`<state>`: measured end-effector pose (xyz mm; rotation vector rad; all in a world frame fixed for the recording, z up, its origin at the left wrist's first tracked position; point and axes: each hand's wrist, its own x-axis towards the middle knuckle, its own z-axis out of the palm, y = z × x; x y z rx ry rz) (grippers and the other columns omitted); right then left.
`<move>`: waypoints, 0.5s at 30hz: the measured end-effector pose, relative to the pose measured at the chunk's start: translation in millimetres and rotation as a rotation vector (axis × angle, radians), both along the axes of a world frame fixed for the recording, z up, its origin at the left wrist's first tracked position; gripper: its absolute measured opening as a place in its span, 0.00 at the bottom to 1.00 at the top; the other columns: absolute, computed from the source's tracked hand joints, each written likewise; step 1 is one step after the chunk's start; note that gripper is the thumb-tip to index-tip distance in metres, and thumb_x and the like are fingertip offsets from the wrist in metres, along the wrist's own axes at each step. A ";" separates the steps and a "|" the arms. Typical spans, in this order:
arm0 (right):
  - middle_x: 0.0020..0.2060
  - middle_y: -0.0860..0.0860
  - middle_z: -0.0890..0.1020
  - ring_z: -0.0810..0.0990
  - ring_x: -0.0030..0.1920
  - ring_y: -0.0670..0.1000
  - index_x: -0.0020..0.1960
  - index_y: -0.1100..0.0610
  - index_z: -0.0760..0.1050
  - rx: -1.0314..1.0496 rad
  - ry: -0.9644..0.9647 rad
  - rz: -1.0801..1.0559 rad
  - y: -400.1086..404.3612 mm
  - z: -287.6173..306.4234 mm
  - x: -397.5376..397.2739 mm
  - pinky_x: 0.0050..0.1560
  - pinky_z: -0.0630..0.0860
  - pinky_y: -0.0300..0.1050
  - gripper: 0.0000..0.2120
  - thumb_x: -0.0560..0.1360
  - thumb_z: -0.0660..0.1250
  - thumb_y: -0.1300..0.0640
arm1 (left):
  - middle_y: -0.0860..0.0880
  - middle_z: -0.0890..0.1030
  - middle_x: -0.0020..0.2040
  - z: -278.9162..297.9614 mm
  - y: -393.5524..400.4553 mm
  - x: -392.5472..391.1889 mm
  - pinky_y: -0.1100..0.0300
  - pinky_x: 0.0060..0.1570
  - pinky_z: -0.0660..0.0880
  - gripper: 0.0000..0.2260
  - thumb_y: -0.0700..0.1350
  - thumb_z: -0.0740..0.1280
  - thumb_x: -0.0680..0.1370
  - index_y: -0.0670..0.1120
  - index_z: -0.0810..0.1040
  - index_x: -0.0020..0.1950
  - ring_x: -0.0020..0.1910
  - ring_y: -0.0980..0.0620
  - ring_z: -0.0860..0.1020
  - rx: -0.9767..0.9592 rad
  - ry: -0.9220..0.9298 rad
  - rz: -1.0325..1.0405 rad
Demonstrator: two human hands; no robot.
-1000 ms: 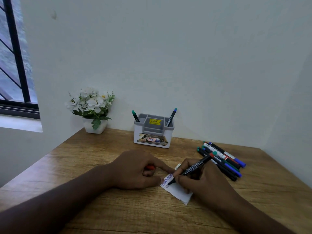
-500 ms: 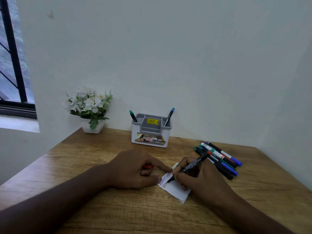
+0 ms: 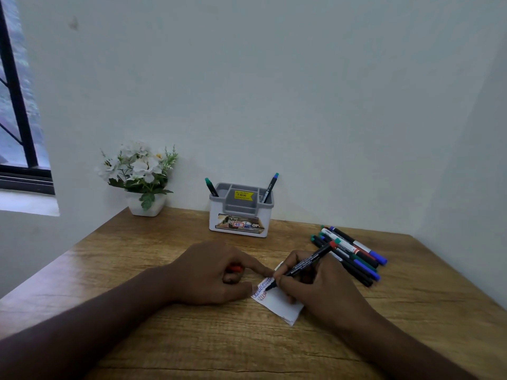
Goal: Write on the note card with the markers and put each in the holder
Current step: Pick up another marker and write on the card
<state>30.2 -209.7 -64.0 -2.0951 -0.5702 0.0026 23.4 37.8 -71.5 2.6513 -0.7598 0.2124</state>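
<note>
A small white note card lies on the wooden table, with blue and red scribbles near its upper left edge. My right hand grips a black marker with a red end, its tip on the card. My left hand holds a red cap in its curled fingers, and its forefinger and thumb press the card's left edge. A grey and white holder stands at the back with a green-capped marker and a blue-capped marker in it.
Several capped markers lie in a pile to the right of my right hand. A white pot of white flowers stands at the table's back left. Walls close the back and right; a window is at the far left.
The marker tip has moved a little along the card and a red scribble now shows below the blue one. My left hand stays in place.
</note>
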 end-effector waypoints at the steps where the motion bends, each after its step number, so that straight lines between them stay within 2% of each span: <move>1: 0.38 0.46 0.88 0.85 0.37 0.43 0.42 0.51 0.85 -0.006 0.002 0.006 -0.1 0.0 0.4 0.39 0.80 0.35 0.04 0.76 0.75 0.57 | 0.52 0.78 0.35 -0.2 0.4 0.1 0.58 0.35 0.68 0.19 0.61 0.65 0.79 0.75 0.72 0.69 0.35 0.56 0.76 -0.004 0.001 0.001; 4: 0.39 0.46 0.88 0.84 0.37 0.42 0.42 0.50 0.85 -0.005 0.013 0.017 -1.3 -0.2 1.0 0.39 0.79 0.35 0.05 0.76 0.74 0.57 | 0.53 0.79 0.35 0.0 -0.4 -0.8 0.59 0.35 0.68 0.19 0.63 0.64 0.78 0.77 0.71 0.68 0.36 0.56 0.77 -0.005 0.007 0.007; 8: 0.37 0.45 0.87 0.84 0.38 0.41 0.44 0.51 0.85 -0.007 0.008 0.010 -1.4 -0.8 1.5 0.39 0.79 0.33 0.03 0.76 0.74 0.57 | 0.54 0.78 0.34 1.7 -1.1 -1.5 0.58 0.36 0.69 0.18 0.60 0.67 0.79 0.76 0.73 0.67 0.36 0.56 0.77 -0.011 0.014 0.001; 13: 0.40 0.47 0.88 0.85 0.40 0.44 0.44 0.50 0.85 -0.007 0.013 -0.001 -1.2 -1.8 1.7 0.44 0.84 0.45 0.03 0.77 0.74 0.55 | 0.53 0.79 0.36 1.0 -0.4 -1.5 0.58 0.36 0.69 0.18 0.60 0.67 0.80 0.78 0.72 0.66 0.37 0.55 0.77 -0.009 0.016 0.006; 15: 0.40 0.47 0.88 0.85 0.40 0.44 0.45 0.50 0.85 -0.006 0.009 0.008 -1.5 -2.2 1.8 0.45 0.84 0.47 0.03 0.77 0.74 0.55 | 0.52 0.79 0.37 0.3 -0.8 -1.6 0.56 0.37 0.71 0.18 0.59 0.68 0.80 0.80 0.71 0.65 0.39 0.54 0.78 -0.008 0.010 0.019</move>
